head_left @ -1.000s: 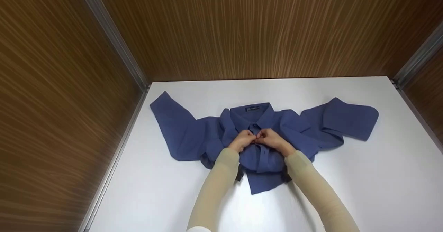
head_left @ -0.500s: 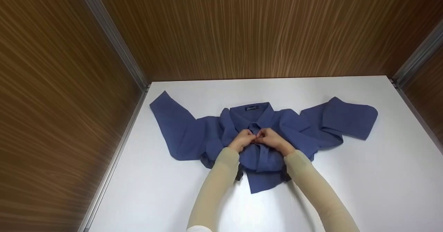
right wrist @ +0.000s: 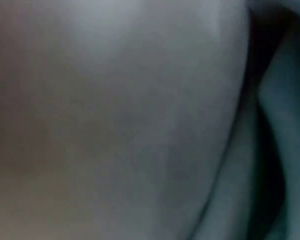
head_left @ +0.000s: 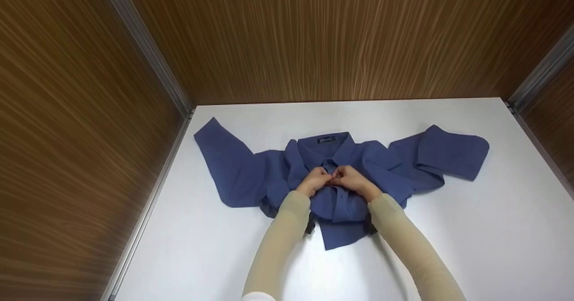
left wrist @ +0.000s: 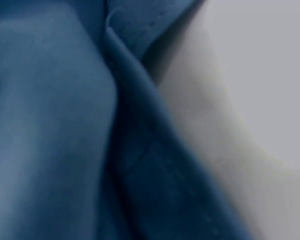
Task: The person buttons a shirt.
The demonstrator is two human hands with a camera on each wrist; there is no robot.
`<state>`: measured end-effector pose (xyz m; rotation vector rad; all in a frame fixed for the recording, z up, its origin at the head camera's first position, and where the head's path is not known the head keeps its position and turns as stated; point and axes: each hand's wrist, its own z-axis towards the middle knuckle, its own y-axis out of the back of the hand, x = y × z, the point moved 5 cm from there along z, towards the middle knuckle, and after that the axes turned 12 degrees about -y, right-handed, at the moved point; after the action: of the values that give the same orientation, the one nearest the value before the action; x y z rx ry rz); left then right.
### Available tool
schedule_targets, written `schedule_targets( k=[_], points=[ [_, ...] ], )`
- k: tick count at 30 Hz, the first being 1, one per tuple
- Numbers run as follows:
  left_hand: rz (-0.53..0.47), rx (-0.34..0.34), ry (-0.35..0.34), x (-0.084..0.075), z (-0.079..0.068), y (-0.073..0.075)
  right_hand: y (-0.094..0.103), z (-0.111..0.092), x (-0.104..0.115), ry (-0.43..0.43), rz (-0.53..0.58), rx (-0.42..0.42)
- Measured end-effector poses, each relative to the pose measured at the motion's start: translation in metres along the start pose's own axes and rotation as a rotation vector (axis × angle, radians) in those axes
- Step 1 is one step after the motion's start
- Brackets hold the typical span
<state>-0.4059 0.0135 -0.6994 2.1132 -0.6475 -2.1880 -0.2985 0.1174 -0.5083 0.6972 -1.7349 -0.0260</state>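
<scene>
A dark blue long-sleeved shirt [head_left: 237, 173] lies front up, its collar [head_left: 307, 153] toward the back with a dark label inside. Just below the collar, my left hand [head_left: 315, 180] and right hand [head_left: 353, 181] meet at the front placket, fingertips together. Each pinches the shirt front there; whatever small part sits between the fingertips is hidden. Below the hands the placket [head_left: 341, 204] runs down toward the hem. Blurred blue folds [left wrist: 50, 120] fill much of the left wrist view. In the right wrist view a blurred pale surface covers most of the frame, beside blue cloth [right wrist: 295, 115].
The shirt rests on a white table [head_left: 493, 238]. Brown wood-grain panels [head_left: 341, 41] rise behind and at both sides, with metal strips at the corners. One sleeve stretches to the left; the other lies folded over at the right [head_left: 453, 155].
Both hands stay at the same spot on the placket with fingertips together. The shirt keeps its shape; only a very slight shift of the whole head view shows.
</scene>
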Motion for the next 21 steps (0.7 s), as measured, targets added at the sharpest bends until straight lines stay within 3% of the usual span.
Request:
schedule_targets(
  k=[3,6,7,10,16,20,21],
  points=[
    [0.025,-0.018,0.028,-0.011,-0.008,0.001,0.000,-0.001,0.001,0.004,-0.002,-0.001],
    [0.040,-0.023,-0.009,-0.027,-0.017,0.004,0.000,-0.002,0.001,0.009,-0.005,-0.004],
    [0.040,-0.023,0.008,-0.031,-0.020,0.005,0.000,-0.002,0.002,0.010,-0.005,-0.005],
    [0.034,-0.019,-0.003,-0.033,-0.022,0.006,0.000,-0.002,0.002,0.012,-0.012,-0.007],
    [0.044,-0.038,-0.023,-0.019,-0.012,0.004,0.000,-0.002,0.003,0.004,-0.001,-0.013],
    [0.060,-0.037,0.000,0.000,-0.002,0.001,-0.001,-0.001,0.002,0.001,0.022,0.000],
    [0.060,-0.038,0.007,-0.010,-0.008,0.003,-0.001,-0.001,0.001,-0.001,0.028,0.002]
  ],
)
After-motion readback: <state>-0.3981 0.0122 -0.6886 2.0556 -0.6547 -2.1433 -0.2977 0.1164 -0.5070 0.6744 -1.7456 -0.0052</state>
